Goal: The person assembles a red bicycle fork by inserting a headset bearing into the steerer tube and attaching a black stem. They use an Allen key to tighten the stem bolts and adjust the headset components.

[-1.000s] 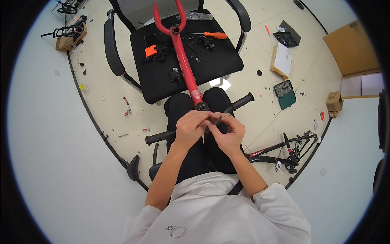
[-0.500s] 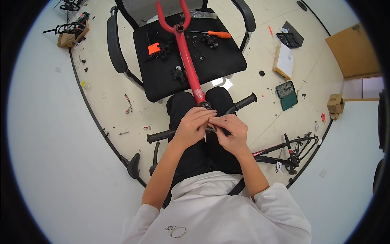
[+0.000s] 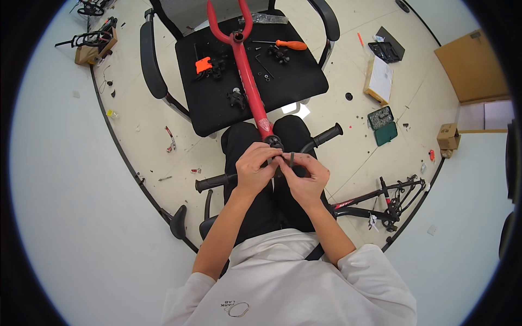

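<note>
A red bicycle frame part (image 3: 252,87) with a forked far end lies across the chair seat, its near end over my knees. There a black stem (image 3: 273,142) joins it to a handlebar with black grips (image 3: 328,135). My left hand (image 3: 255,167) is at the stem, thumb and fingertips pinched together; what lies between them is hidden. Close against it, my right hand (image 3: 305,176) is closed on a short grey metal rod that looks like a hex key (image 3: 292,160), which sticks up between the fingers. Both hands' fingertips nearly touch.
The black office chair (image 3: 304,81) in front carries an orange-handled screwdriver (image 3: 291,44), an orange piece (image 3: 203,65), black brake-like parts (image 3: 236,99) and small hardware. Right, on the floor, are a green case (image 3: 385,133), a white box (image 3: 379,80) and a dark bicycle frame (image 3: 361,205).
The grey rod now stands upright between my right fingers; before, it showed below the hands. My left fingers have shifted slightly, and the view has moved a little.
</note>
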Available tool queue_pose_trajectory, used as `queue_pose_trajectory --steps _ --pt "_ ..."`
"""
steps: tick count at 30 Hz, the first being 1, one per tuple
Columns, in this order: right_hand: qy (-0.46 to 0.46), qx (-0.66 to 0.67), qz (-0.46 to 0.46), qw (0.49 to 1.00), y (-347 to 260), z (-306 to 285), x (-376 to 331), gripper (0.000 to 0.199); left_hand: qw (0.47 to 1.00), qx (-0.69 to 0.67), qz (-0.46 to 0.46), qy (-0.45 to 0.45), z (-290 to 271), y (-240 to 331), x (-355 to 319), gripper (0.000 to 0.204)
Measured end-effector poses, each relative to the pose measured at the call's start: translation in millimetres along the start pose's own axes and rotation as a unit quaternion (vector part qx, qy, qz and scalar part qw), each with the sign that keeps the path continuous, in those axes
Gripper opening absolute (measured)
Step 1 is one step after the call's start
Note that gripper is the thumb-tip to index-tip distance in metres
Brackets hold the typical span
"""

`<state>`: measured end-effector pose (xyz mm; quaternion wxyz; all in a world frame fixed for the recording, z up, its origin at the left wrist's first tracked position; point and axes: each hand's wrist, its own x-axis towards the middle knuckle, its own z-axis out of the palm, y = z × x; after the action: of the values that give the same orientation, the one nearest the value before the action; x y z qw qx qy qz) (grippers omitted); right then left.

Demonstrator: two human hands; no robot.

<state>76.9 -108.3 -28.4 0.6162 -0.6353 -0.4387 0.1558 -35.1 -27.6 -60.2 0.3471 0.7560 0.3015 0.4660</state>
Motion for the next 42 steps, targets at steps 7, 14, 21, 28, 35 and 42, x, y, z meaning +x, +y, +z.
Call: queue_pose_trajectory --steps 7,14,21,28,35,42 --pt "-0.08 -0.059 -0.093 0.991 -2 -10 8 0.02 0.996 0.022 0.036 -0.083 -13 13 16 0.037" --pt "-0.209 -0.107 -0.16 0.959 -6 -27 29 0.024 0.995 0.005 0.033 -0.092 -12 -2 10 0.033" --pt "-0.072 -0.055 -0.02 0.996 -11 -8 15 0.023 1.0 -0.005 -0.002 -0.022 -2 -8 3 0.026" --pt "-0.031 -0.054 -0.069 0.996 -2 -1 3 0.018 0.996 -0.01 0.011 -0.091 -12 -3 11 0.038" --pt "-0.151 -0.08 -0.149 0.974 -5 -18 17 0.026 0.982 0.038 0.076 -0.171 -24 -4 16 0.04" --pt "-0.223 -0.091 -0.029 0.97 -11 -26 30 0.029 0.996 0.026 0.057 -0.059 -9 -7 7 0.029"
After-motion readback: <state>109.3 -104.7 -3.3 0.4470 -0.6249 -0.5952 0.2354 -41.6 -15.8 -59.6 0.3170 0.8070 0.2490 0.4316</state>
